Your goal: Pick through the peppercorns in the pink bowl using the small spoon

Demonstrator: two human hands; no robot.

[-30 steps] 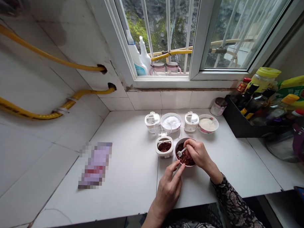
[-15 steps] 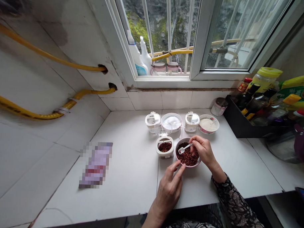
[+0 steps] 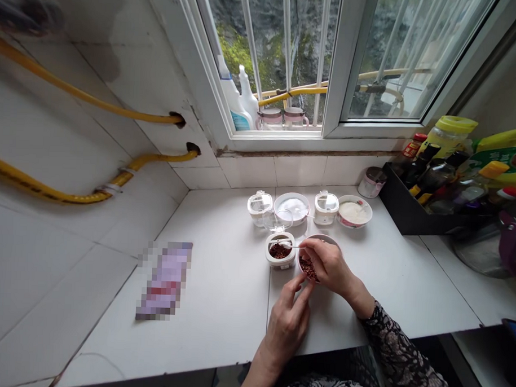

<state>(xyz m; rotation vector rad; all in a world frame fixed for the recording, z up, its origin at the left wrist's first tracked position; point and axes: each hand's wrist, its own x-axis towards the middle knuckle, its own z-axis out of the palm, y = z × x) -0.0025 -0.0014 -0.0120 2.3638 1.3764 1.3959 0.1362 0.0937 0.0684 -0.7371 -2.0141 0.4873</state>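
Observation:
My right hand [image 3: 329, 266] pinches the handle of a small white spoon [image 3: 293, 247], whose head is over the mouth of a seasoning jar [image 3: 280, 264]. Reddish-brown grains, which look like Sichuan peppercorns, lie inside this jar, and its clear lid stands raised at the back. Close beside it on the right is a pink-rimmed bowl [image 3: 337, 245] of the same grains, partly covered by my right hand. The fingertips of my left hand [image 3: 291, 313] hold the near rim of that bowl.
Behind stand two more white-topped jars [image 3: 260, 205] [image 3: 326, 207], a bowl of white crystals [image 3: 292, 208] and a bowl of pale grains [image 3: 354, 211]. A black bottle box [image 3: 403, 212] occupies the right. A purple packet [image 3: 166, 280] lies left on the white counter [image 3: 220, 294].
My right hand has moved left with the spoon, from above the bowl of grains to the open jar. My left hand stays at the bowl's rim.

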